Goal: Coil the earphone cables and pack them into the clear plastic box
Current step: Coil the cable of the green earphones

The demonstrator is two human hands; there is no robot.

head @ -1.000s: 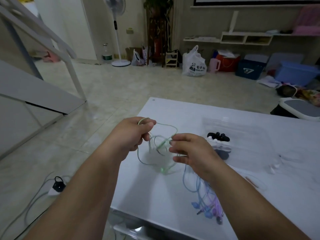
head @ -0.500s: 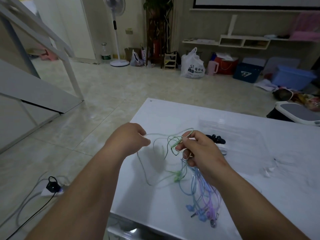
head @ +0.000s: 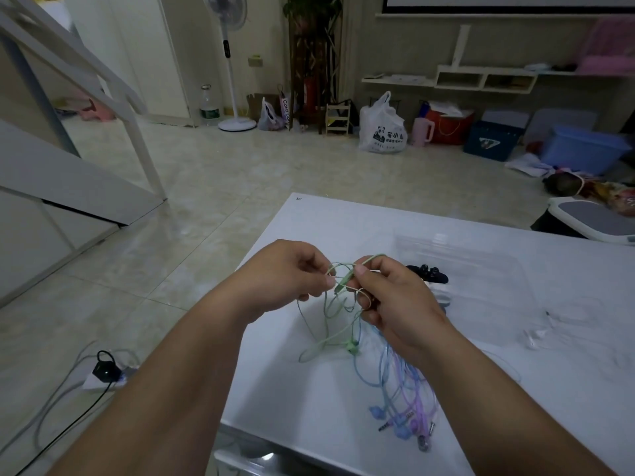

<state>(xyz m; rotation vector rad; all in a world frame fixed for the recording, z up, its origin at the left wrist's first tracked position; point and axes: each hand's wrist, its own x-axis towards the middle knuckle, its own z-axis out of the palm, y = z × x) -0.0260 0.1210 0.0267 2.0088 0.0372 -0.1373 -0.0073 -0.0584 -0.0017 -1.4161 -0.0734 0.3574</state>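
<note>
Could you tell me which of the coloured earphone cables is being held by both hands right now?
The green cable: both hands pinch it, while the blue and purple cables hang onto the table.

Green earphone cable (head: 330,317) being held above table level, other cables and box lying on it.

Green cable is being pinched at its top in loose loops, its lower part trailing down, one green earbud hanging at the bottom. Blue cable (head: 381,376) and purple cable (head: 417,400) are lying bunched together just beside it, earbuds and plugs at the near end. Clear plastic box (head: 457,255) is sitting open behind them, black earphones (head: 427,272) resting inside.
</note>
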